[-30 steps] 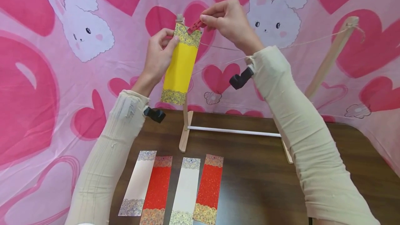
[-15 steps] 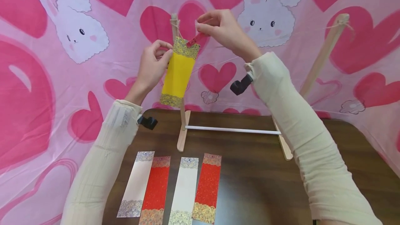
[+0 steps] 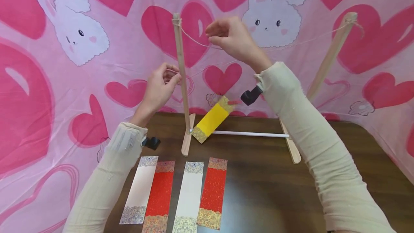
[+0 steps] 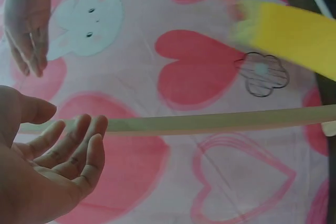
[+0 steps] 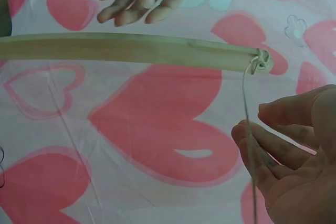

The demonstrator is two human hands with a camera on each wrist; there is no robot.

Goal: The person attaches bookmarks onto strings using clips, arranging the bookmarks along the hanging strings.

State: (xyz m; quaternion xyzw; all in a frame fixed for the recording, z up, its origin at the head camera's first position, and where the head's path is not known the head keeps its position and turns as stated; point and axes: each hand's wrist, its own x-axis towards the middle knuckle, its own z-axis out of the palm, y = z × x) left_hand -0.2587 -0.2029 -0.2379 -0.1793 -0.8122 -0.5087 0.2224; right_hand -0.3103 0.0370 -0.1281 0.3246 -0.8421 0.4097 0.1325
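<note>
A yellow paper strip (image 3: 212, 119) with lace-patterned ends is in mid-air, tilted, below both hands. At its upper end sits a small red clothespin (image 3: 234, 102), blurred. My left hand (image 3: 160, 86) is beside the left wooden post (image 3: 181, 60), its fingers loosely bent with nothing between them. Higher up, my right hand (image 3: 234, 40) hangs near the thin string (image 3: 194, 40), also holding nothing. In the right wrist view the string (image 5: 245, 98) runs down past the fingertips; whether they touch it I cannot tell. The left wrist view shows the strip (image 4: 296, 35) blurred, apart from the hand.
Several paper strips lie on the dark table (image 3: 258, 190): a left white strip (image 3: 139, 190), a left red strip (image 3: 160, 190), another white strip (image 3: 189, 191) and another red strip (image 3: 212, 193). A white rod (image 3: 252, 133) joins the stand's feet; the right post (image 3: 333, 56) holds the string's other end.
The yellow strip and red clothespin, earlier at my fingers by the string, have left both hands and dropped toward the rod. Both hands have moved lower, with the right hand's fingers loosened.
</note>
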